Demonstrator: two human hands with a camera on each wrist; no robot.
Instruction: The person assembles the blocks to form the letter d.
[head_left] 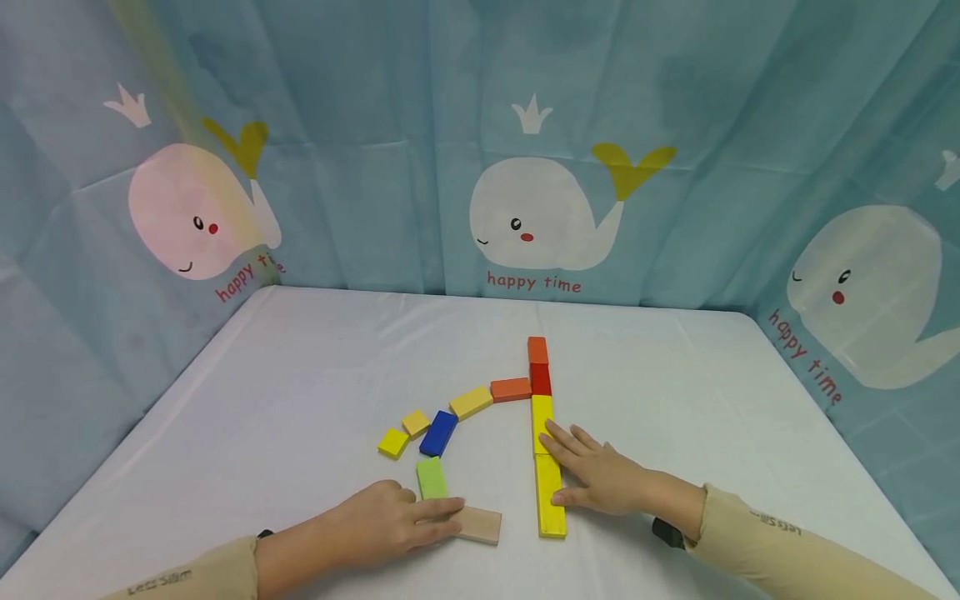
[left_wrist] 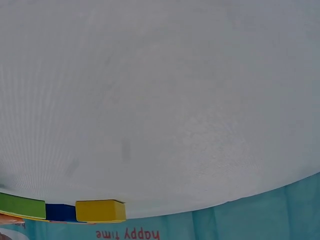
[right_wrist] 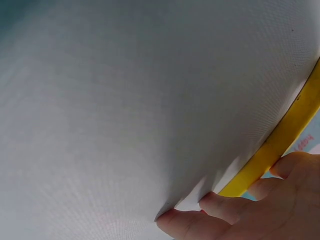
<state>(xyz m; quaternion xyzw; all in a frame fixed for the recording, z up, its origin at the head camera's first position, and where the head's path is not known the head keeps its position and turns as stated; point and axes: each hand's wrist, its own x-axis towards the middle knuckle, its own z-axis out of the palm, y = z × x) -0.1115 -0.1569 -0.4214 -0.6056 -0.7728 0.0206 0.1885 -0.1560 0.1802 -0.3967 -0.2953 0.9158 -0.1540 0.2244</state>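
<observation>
My left hand (head_left: 382,521) touches the left end of a plain wooden block (head_left: 480,526) with extended fingers. Just above those fingers lies a light green block (head_left: 432,478). In the left wrist view only a bit of a finger (left_wrist: 10,219) shows, beside the green block (left_wrist: 22,206). My right hand (head_left: 600,475) has its fingers spread along two long yellow blocks, the upper one (head_left: 542,412) and the lower one (head_left: 550,500), which lie end to end. The right wrist view shows the right hand's fingers (right_wrist: 225,207) against a yellow block (right_wrist: 270,155).
A red block (head_left: 540,379) and an orange block (head_left: 537,350) continue the yellow line upward. Curving left from it are another orange block (head_left: 511,389), a pale yellow block (head_left: 471,403), a blue block (head_left: 438,433) and two small yellow blocks (head_left: 393,443). Whale-print curtains (head_left: 360,217) surround the white table (head_left: 315,375).
</observation>
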